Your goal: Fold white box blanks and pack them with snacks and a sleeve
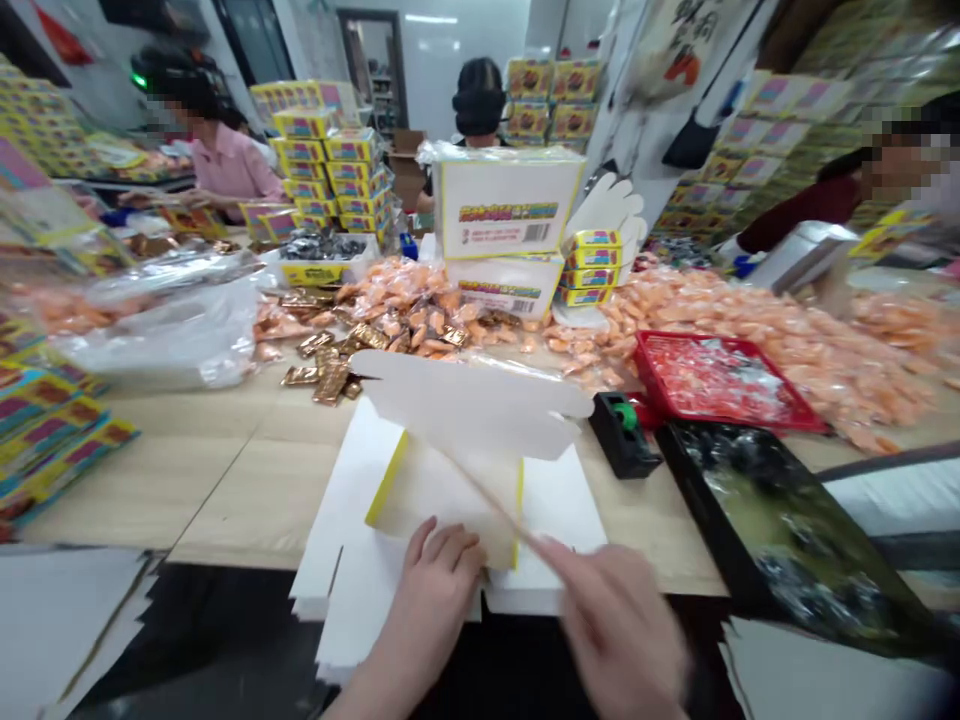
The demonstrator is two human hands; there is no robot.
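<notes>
An open white box with yellow edges (pixel 427 490) lies on a stack of flat white cardboard (pixel 337 510). Its white lid flap (pixel 465 400) stands raised at the far side. My left hand (pixel 439 580) grips the box's near edge, fingers pressed together and bent over it. On the right, my right hand (pixel 619 620) is blurred by motion; its thumb and fingers pinch the near end of a thin brown strip (pixel 487 497), which slants across the box. Whether this strip is a stick or a cardboard edge is unclear.
Beyond the box lie gold-wrapped pieces (pixel 330 375), heaped orange packets (pixel 405 290) and two stacked cartons (pixel 510 205). To the right are a black tape dispenser (pixel 626 440), a red tray (pixel 810 415) and a black tray (pixel 697 500). Several people sit around.
</notes>
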